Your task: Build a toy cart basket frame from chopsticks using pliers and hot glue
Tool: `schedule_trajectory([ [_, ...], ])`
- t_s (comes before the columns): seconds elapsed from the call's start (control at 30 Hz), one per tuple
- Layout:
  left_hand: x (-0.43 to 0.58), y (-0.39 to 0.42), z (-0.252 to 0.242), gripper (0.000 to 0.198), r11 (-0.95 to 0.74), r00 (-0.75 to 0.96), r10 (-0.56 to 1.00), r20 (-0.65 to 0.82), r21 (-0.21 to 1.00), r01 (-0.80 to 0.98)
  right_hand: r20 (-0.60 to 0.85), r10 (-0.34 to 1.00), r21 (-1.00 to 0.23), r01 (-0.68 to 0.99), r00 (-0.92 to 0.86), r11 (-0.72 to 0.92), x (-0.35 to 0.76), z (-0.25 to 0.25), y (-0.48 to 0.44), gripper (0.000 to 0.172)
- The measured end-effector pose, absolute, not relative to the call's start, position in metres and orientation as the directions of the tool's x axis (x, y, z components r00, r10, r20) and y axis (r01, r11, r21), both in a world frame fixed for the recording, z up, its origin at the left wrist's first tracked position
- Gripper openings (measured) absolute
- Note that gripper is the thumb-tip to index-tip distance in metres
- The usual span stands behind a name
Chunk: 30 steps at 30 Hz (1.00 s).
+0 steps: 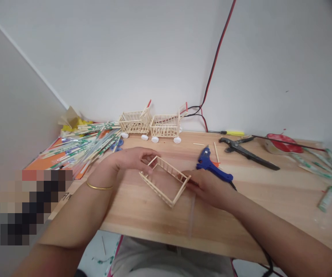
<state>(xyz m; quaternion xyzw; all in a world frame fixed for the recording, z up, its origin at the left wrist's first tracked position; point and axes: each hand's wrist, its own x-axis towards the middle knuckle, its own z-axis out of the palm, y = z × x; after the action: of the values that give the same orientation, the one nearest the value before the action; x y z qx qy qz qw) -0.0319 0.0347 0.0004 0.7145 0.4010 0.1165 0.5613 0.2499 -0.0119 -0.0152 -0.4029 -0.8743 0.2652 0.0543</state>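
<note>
A small rectangular frame of thin wooden sticks [157, 190] is held just over the tabletop, tilted, with short slats along its long sides. My left hand [135, 159] has its fingers closed around the far left end. At the right end, my right hand [204, 182] grips the frame near a corner, its fingertips partly hidden behind the sticks. A blue hot glue gun [213, 168] lies just beyond my right hand. Behind the frame stand two finished-looking miniature stick carts [135, 122] with white wheels and red-tipped handles.
Bundles of wrapped sticks [80, 148] pile up at the left. Black pliers [249, 154], a yellow marker [235, 133] and loose sticks [216, 152] lie toward the back. A red round object [284, 143] and more wrappers [316, 165] are at the right. Red and black cables [216, 57] run down the wall.
</note>
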Motion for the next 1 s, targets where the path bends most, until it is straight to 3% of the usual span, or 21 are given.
schedule_trajectory([
  [0.1,-0.039,0.036,0.0,0.087,-0.023,0.7,0.652,-0.29,0.916,0.4,-0.096,0.722,-0.555,0.639,-0.685,0.532,0.25,-0.016,-0.01,0.017],
  [0.3,-0.041,0.034,0.0,0.101,-0.189,0.712,0.668,-0.215,0.877,0.442,0.015,0.764,-0.634,0.585,-0.645,0.506,0.251,-0.021,-0.007,0.019],
  [0.57,-0.037,0.03,0.001,0.101,-0.35,0.65,0.745,-0.152,0.74,0.574,0.049,0.802,-0.651,0.59,-0.595,0.477,0.253,-0.025,-0.005,0.02],
  [0.77,-0.03,0.027,-0.003,0.108,-0.275,0.602,0.793,-0.097,0.824,0.495,0.17,0.879,-0.654,0.616,-0.446,0.439,0.253,-0.035,0.003,0.021],
  [1.0,-0.019,0.024,-0.005,0.113,-0.367,0.579,0.815,-0.03,0.747,0.554,0.236,0.871,-0.576,0.659,-0.431,0.483,0.251,-0.041,0.011,0.029],
])
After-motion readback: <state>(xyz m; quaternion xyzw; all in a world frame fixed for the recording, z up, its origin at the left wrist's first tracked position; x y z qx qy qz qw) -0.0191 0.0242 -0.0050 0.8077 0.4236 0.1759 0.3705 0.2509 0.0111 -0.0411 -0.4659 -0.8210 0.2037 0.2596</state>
